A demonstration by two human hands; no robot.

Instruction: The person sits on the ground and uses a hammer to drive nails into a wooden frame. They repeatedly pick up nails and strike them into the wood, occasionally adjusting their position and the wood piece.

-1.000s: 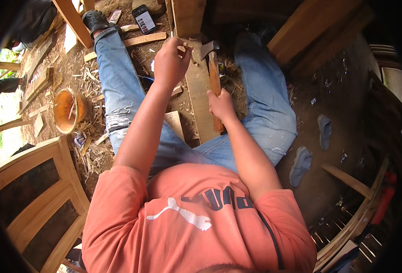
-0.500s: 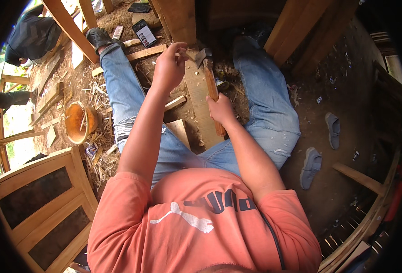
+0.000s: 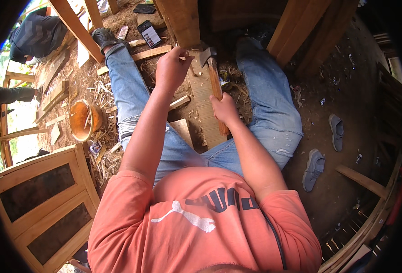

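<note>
A hatchet (image 3: pixel 214 77) with a wooden handle and grey metal head lies along the plank between my legs, its head at the far end. My right hand (image 3: pixel 225 109) is closed around the lower part of the handle. Beside the hatchet head, to its left, my left hand (image 3: pixel 172 69) is raised with its fingers curled together. Whatever the fingertips hold, if anything, is too small to make out. Under both runs the plank (image 3: pixel 203 102), with small wood chips on it. Its far end meets an upright wooden post (image 3: pixel 182 22).
An orange bucket (image 3: pixel 83 120) stands left among shavings. A panelled wooden frame (image 3: pixel 51 191) fills the lower left. A phone (image 3: pixel 149 34) lies near my left foot. Grey shoes (image 3: pixel 313 170) sit on the right. Another person (image 3: pixel 37 34) bends down at the far left.
My left hand has turned slightly and its fingers have curled in more. My right hand keeps its hold on the hatchet. The whole view has shifted a little.
</note>
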